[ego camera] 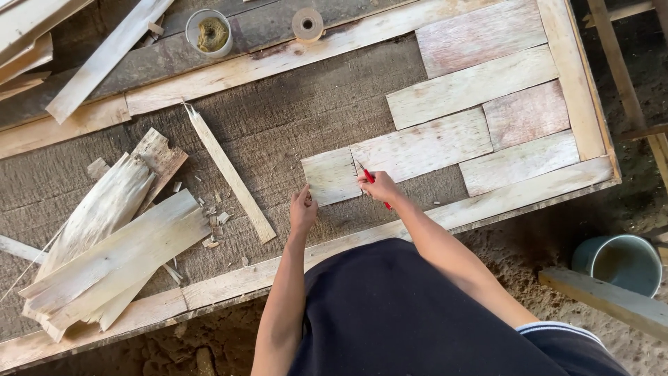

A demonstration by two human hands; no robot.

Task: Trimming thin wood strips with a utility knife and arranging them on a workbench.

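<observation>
My right hand (379, 186) grips a red pencil (369, 175) with its tip at the right edge of a small pale wood piece (330, 175). My left hand (303, 209) rests with fingers together against the lower left edge of that piece, steadying it. The piece lies on a rough grey board (292, 118) inside a pale wooden frame (487, 209). To its right, several flat wood pieces (424, 145) lie fitted side by side, filling the frame's right end.
A heap of split wood offcuts (115, 240) lies at the left, with a thin slat (229, 174) beside it. A white cup (209, 31) and a tape roll (307, 24) sit at the back. A grey bucket (623, 263) stands on the dirt floor, lower right.
</observation>
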